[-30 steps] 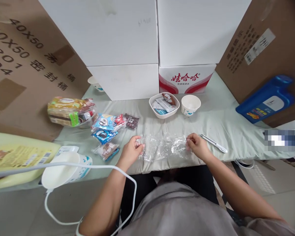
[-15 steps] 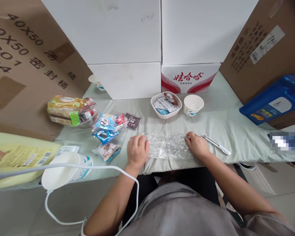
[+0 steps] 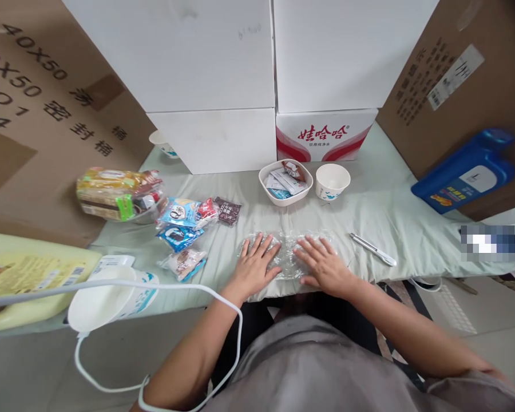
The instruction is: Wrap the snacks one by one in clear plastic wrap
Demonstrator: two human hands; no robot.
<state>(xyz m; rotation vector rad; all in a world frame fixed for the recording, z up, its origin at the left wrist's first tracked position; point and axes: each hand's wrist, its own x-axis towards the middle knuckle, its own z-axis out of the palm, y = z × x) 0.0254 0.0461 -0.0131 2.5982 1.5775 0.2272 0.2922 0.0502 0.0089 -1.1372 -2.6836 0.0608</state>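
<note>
Two hands lie flat, fingers spread wide, palms down on a crinkled sheet of clear plastic film (image 3: pixel 288 254): the left hand (image 3: pixel 255 264) covers its left part, the right hand (image 3: pixel 324 266) its right part, neither gripping anything. The film lies directly beneath both, at the near edge of the pale green table cover (image 3: pixel 395 223), its long axis running left to right, and each hand is equally close to it. Further right lies a silver pen (image 3: pixel 372 249). Beyond stand a white tray of sachets (image 3: pixel 285 182) and a paper bowl (image 3: pixel 333 181); snack packets (image 3: pixel 182 226) lie to the left
</note>
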